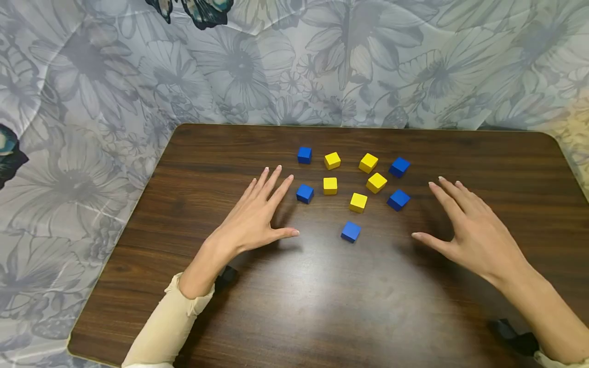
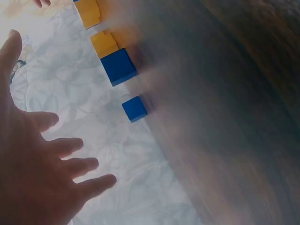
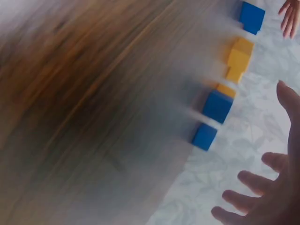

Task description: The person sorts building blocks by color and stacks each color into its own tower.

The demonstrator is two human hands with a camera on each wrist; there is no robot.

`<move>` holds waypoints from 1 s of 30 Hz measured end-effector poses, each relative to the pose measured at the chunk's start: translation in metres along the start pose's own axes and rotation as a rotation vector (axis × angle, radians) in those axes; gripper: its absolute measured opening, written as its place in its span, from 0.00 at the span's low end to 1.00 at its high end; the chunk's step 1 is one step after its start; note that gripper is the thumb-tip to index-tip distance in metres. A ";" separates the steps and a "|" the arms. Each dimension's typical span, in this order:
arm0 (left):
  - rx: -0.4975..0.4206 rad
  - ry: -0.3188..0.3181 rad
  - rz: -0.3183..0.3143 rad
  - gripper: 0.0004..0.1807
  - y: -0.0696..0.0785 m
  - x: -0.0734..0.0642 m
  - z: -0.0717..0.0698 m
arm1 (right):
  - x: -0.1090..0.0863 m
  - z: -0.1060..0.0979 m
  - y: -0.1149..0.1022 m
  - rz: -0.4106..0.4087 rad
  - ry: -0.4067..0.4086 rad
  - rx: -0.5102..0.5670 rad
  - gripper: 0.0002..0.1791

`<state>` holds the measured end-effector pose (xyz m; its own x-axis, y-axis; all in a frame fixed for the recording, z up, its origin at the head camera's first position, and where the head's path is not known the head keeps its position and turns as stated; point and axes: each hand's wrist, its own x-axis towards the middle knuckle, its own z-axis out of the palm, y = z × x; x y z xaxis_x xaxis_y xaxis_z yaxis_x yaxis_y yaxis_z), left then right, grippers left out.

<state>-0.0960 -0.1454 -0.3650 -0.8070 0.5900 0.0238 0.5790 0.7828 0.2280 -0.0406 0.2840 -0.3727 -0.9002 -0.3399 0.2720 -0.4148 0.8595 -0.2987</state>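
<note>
Several blue and yellow cubes lie scattered over the middle and back of the brown wooden table [image 1: 349, 306]. My left hand [image 1: 250, 217] is spread just left of them, its fingertips close to a blue cube [image 1: 304, 193] and its thumb pointing right. On the other side my right hand [image 1: 478, 235] is also spread, with a blue cube [image 1: 398, 200] nearest to its fingers. Neither hand holds anything. Between them are yellow cubes, such as the front yellow one [image 1: 358, 202], and a lone blue cube [image 1: 351, 231] closest to me. The left wrist view shows a blue cube [image 2: 118, 67] beyond the thumb side.
A grey flower-patterned cloth [image 1: 239, 66] hangs behind the table and runs down its left side. The table's back edge [image 1: 359, 128] lies behind the cubes. Black straps [image 1: 515, 337] sit at the wrists.
</note>
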 end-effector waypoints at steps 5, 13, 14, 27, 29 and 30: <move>-0.033 0.083 0.117 0.60 0.002 0.007 -0.001 | 0.003 0.001 -0.013 -0.018 0.047 -0.011 0.59; -0.058 0.139 0.253 0.57 0.013 0.022 0.002 | 0.006 0.009 -0.033 -0.097 0.090 0.027 0.51; -0.058 0.137 0.261 0.56 0.014 0.024 0.003 | 0.006 0.011 -0.036 -0.104 0.087 0.035 0.50; -0.104 0.057 0.283 0.49 0.032 0.045 0.011 | 0.011 0.027 -0.054 -0.077 0.058 0.147 0.50; -0.124 0.028 0.279 0.48 0.034 0.048 0.012 | 0.012 0.029 -0.057 -0.071 0.053 0.161 0.49; -0.136 0.016 0.277 0.48 0.035 0.049 0.013 | 0.012 0.030 -0.058 -0.067 0.051 0.168 0.48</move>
<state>-0.1141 -0.0868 -0.3687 -0.6229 0.7734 0.1180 0.7573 0.5581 0.3391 -0.0315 0.2182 -0.3793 -0.8638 -0.3706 0.3414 -0.4936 0.7585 -0.4256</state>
